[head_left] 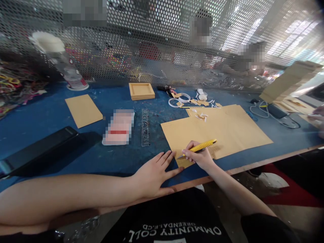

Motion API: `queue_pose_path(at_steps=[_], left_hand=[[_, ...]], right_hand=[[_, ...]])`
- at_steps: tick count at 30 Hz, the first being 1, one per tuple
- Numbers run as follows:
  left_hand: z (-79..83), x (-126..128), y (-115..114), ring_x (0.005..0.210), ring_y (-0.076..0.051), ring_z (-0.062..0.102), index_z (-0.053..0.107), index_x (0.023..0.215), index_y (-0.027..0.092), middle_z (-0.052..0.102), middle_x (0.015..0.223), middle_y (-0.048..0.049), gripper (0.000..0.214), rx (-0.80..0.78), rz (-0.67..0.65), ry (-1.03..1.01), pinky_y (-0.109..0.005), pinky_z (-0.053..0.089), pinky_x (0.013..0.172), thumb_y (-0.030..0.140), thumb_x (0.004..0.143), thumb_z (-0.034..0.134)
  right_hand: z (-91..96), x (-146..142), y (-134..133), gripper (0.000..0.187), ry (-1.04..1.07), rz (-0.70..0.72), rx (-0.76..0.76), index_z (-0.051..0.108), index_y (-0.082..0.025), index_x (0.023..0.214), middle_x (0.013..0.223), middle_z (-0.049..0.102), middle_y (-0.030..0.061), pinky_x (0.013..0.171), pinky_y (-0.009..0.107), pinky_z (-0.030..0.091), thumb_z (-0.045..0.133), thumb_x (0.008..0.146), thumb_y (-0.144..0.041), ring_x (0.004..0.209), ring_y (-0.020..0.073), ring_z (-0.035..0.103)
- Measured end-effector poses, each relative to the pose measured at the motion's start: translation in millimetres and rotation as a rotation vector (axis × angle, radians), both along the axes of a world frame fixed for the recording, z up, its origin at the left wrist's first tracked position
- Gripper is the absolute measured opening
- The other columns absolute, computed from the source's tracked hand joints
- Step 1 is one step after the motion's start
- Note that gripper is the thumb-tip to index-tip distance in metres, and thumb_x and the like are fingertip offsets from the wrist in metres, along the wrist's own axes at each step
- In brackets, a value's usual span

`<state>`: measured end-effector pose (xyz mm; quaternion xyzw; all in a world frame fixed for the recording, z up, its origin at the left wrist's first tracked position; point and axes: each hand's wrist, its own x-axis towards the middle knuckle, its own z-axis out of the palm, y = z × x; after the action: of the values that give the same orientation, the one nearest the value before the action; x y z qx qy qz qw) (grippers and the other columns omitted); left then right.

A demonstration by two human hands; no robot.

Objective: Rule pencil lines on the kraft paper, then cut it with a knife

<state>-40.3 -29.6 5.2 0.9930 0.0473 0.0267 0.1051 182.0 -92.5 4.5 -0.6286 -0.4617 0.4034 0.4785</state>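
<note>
My right hand (198, 156) grips a yellow utility knife (204, 145), its grey tip pointing down and left near the corner of a tan paper sheet (192, 130). My left hand (158, 170) lies flat with fingers spread, partly on the blue table and with fingertips at the sheet's left edge. That sheet overlaps another tan sheet (243, 128) to the right. Small white and tan scraps (201, 116) lie on the paper. Left of the sheet is a clear plastic ruler (146, 128), and beside it a phone (118, 128) with a blurred screen.
A small wooden frame (141, 91) and white tape rings (175, 102) sit toward the back. At left are a tan card (84, 110), a long black object (40, 148) and a bottle (74, 77). A perforated metal screen (152, 44) borders the table. Another person's hand (319, 113) shows at far right.
</note>
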Motion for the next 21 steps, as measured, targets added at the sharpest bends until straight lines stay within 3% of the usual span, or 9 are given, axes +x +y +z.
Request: queue_pose_path(at_steps=[7,15,21], left_hand=[[0.8,0.4,0.7,0.141,-0.038,0.026,0.037,0.147,0.028,0.027,0.156,-0.0135,0.066,0.011,-0.001,-0.004,-0.052,0.023,0.111,0.063,0.093,0.045],[0.7,-0.4,1.7,0.142,-0.039,0.024,0.036,0.148,0.029,0.025,0.156,-0.0160,0.064,-0.011,0.000,0.001,-0.053,0.022,0.111,0.062,0.094,0.044],[-0.5,-1.5,5.3,0.142,-0.036,0.026,0.037,0.147,0.034,0.027,0.156,-0.0107,0.062,-0.018,-0.005,-0.012,-0.052,0.017,0.113,0.064,0.093,0.044]], right_hand=[[-1.0,-0.6,-0.4,0.032,-0.029,0.010,0.018,0.057,-0.020,0.066,0.052,0.059,-0.0024,0.038,0.020,0.036,0.075,0.074,-0.045,0.042,0.0091,0.047],[0.0,2.2,0.8,0.028,-0.079,0.051,0.029,0.061,-0.019,0.065,0.051,0.057,-0.0023,0.040,0.021,0.035,0.073,0.076,-0.042,0.043,0.0095,0.047],[1.6,2.0,2.2,0.030,-0.069,0.047,0.025,0.065,-0.018,0.062,0.051,0.057,-0.0009,0.043,0.022,0.039,0.074,0.073,-0.044,0.046,0.0113,0.050]])
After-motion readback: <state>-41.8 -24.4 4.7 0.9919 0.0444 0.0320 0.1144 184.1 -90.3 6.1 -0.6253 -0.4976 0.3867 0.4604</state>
